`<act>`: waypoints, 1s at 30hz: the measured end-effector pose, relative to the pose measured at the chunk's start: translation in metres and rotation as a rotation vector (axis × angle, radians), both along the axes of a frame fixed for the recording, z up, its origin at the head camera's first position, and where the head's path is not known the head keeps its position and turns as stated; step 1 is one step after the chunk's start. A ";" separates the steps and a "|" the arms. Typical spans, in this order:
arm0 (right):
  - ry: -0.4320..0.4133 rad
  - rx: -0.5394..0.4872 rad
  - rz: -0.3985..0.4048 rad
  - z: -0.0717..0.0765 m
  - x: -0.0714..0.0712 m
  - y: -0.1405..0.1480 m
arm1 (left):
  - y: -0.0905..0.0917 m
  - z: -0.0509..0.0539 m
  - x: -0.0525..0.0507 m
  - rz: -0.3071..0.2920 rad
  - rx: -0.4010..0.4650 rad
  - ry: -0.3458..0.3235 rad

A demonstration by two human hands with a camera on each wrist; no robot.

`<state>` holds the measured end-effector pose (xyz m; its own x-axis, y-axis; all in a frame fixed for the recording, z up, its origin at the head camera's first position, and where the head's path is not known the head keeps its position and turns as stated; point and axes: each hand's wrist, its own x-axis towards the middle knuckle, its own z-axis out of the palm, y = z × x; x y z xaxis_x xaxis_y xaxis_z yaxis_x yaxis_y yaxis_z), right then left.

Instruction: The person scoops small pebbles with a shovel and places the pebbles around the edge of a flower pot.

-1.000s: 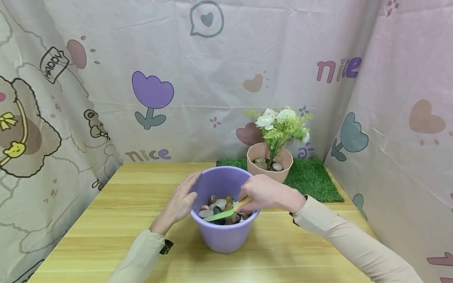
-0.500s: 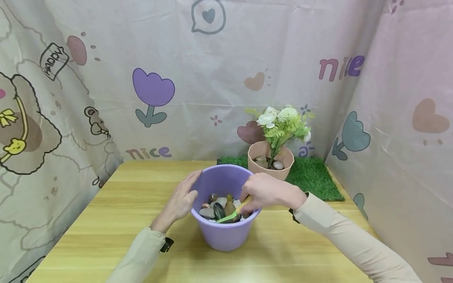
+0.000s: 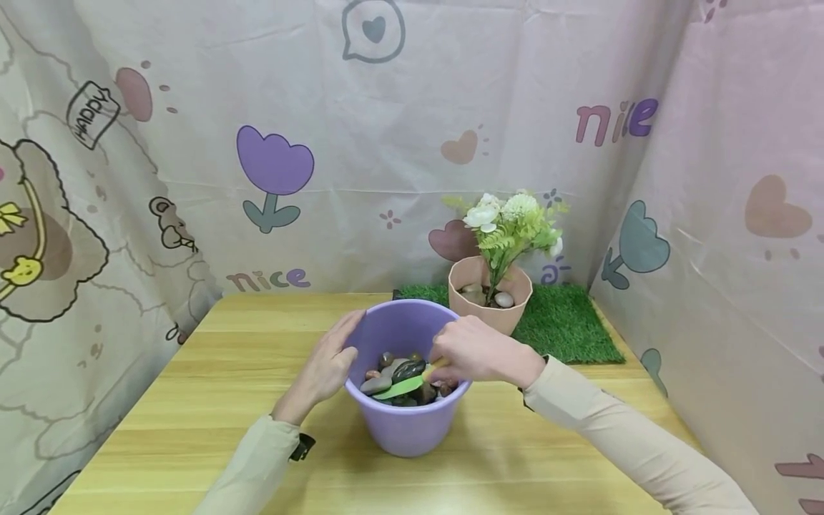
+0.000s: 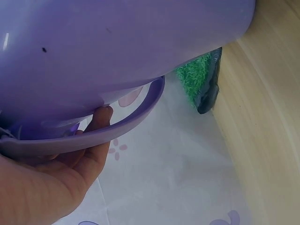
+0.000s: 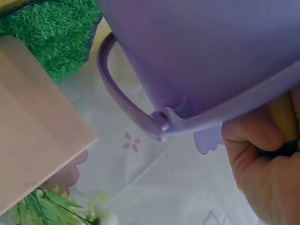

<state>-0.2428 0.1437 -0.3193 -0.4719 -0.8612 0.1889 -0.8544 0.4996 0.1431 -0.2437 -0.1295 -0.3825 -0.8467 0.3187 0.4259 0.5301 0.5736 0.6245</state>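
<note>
A purple bucket [image 3: 412, 433] stands upright at the table's middle with several pebbles [image 3: 375, 386] in it. My left hand [image 3: 325, 365] holds its left rim; in the left wrist view the fingers reach past the bucket's handle [image 4: 119, 129] to the wall. Inside the bucket's right side, my right hand [image 3: 479, 350] grips the yellow handle of a small trowel [image 3: 398, 388]. Its green blade points left among the pebbles, beside a glossy black pebble [image 3: 409, 369]. The right wrist view shows the thumb against the trowel's yellow grip [image 5: 283, 117]; the bucket rim hides the blade there.
Behind the bucket to the right, a pink pot [image 3: 460, 282] holds white flowers [image 3: 508, 214] and a few stones. It stands on a green turf mat [image 3: 566, 329]. Printed cloth [image 3: 360, 243] hangs behind the wooden table [image 3: 257, 343] and at both sides.
The trowel's blade sank deeper among the pebbles, then came up with more green showing. The black pebble has turned and shifted up behind the blade. My left hand stays on the rim.
</note>
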 end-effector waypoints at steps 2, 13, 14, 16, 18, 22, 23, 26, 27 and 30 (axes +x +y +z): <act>-0.018 -0.020 -0.004 -0.002 -0.004 0.000 | -0.001 0.000 -0.001 -0.001 0.000 0.001; -0.015 -0.106 -0.048 -0.011 -0.023 -0.002 | 0.000 0.001 0.001 -0.007 0.003 -0.018; -0.011 -0.112 -0.052 -0.012 -0.024 -0.002 | 0.000 0.002 0.001 -0.009 0.009 -0.023; -0.005 -0.127 -0.055 -0.012 -0.025 -0.002 | 0.000 0.002 0.001 -0.012 0.013 -0.022; -0.001 -0.137 -0.060 -0.012 -0.025 -0.002 | 0.000 0.002 0.000 -0.014 0.012 -0.019; 0.033 -0.151 -0.055 -0.012 -0.025 0.002 | 0.000 0.002 0.001 -0.016 0.013 -0.023; 0.043 -0.155 -0.050 -0.012 -0.025 0.003 | 0.000 0.002 0.001 -0.015 0.014 -0.025; 0.074 -0.165 -0.045 -0.011 -0.026 0.005 | 0.000 0.001 0.001 -0.012 0.019 -0.028; 0.083 -0.168 -0.050 -0.011 -0.026 0.007 | 0.000 0.001 0.001 -0.011 0.019 -0.025; 0.111 -0.176 -0.067 -0.009 -0.027 0.011 | 0.000 0.001 0.001 -0.009 0.014 -0.010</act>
<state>-0.2698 0.1543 -0.3287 -0.4946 -0.7780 0.3873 -0.8025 0.5799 0.1401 -0.2428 -0.1294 -0.3820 -0.8481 0.3209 0.4216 0.5289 0.5600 0.6378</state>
